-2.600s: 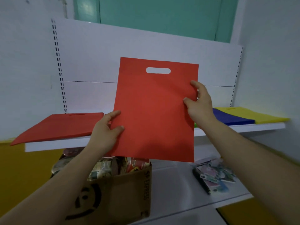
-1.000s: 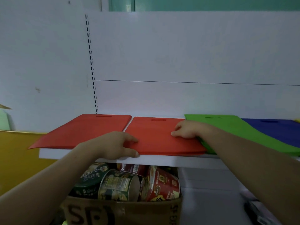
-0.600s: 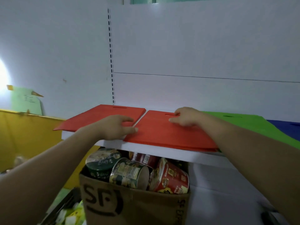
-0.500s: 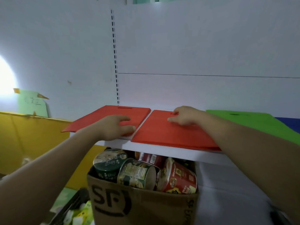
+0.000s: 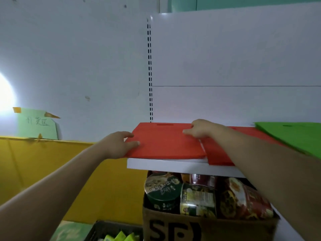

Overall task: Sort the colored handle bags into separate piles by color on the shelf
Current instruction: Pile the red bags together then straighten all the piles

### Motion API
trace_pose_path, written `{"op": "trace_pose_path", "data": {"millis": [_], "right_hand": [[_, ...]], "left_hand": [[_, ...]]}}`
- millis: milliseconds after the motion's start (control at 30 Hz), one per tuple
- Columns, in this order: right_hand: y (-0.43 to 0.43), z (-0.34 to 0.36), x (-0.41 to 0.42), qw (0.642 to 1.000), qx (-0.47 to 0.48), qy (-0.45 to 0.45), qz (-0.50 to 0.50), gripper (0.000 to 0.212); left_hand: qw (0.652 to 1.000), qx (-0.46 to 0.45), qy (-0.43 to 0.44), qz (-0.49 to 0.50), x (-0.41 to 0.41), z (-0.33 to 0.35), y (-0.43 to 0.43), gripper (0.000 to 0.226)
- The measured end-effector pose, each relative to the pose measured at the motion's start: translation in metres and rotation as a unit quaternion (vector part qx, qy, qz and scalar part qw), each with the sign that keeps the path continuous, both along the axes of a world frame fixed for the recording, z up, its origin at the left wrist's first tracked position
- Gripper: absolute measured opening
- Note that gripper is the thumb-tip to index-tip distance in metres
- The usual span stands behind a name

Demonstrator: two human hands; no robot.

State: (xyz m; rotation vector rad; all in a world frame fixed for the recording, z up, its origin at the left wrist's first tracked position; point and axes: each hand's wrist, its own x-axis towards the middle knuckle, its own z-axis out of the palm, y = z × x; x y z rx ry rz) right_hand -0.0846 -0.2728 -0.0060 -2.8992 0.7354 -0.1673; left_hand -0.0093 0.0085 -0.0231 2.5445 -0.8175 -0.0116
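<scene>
A red bag pile (image 5: 165, 141) lies at the left end of the white shelf (image 5: 166, 165), handle slots toward the back. A second red bag (image 5: 219, 154) lies just right of it, its left edge tucked slightly under the pile. Further right is a green bag (image 5: 295, 134). My left hand (image 5: 119, 145) rests against the pile's left edge, thumb on top. My right hand (image 5: 201, 129) presses its bent fingertips on the pile's right edge. Neither hand lifts anything.
Under the shelf stands a cardboard box (image 5: 173, 228) filled with several instant noodle cups. A yellow partition (image 5: 52, 171) runs along the left, with a green paper note (image 5: 38, 124) on the wall above it. A dark crate (image 5: 112, 232) sits on the floor.
The red bag I held up now lies on the shelf. Both hands have shifted left from that bag to the two sides of the left red pile, and the view swung left.
</scene>
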Motion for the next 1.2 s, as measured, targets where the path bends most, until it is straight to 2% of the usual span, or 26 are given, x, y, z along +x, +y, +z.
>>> {"op": "trace_pose_path", "data": {"millis": [300,467,600,800,967,1133,1200], "right_hand": [[0.021,-0.011,0.015,0.995,0.011,-0.030,-0.094,0.065],[0.021,-0.012,0.018,0.995,0.004,0.055,-0.086,0.064],[0.016,-0.014,0.021,0.995,-0.033,0.054,-0.077,0.057],[0.018,-0.015,0.023,0.994,-0.064,-0.051,-0.071,0.032],[0.032,-0.008,0.018,0.981,-0.043,-0.182,-0.054,0.033],[0.043,-0.005,0.008,0.925,0.099,-0.368,-0.007,0.036],[0.050,-0.002,0.003,0.901,0.121,-0.416,0.008,0.037]], "left_hand": [[0.995,-0.055,0.060,-0.061,0.040,-0.008,0.008,0.064],[0.993,-0.029,0.075,-0.082,0.039,-0.013,0.000,0.067],[0.992,-0.039,0.094,-0.078,0.040,-0.011,-0.001,0.067],[0.991,-0.050,0.109,-0.068,0.037,-0.011,-0.001,0.068],[0.986,-0.087,0.129,-0.056,0.035,-0.011,-0.001,0.068],[0.966,-0.205,0.152,-0.045,0.033,-0.010,0.003,0.071],[0.949,-0.273,0.148,-0.048,0.033,-0.011,0.005,0.067]]}}
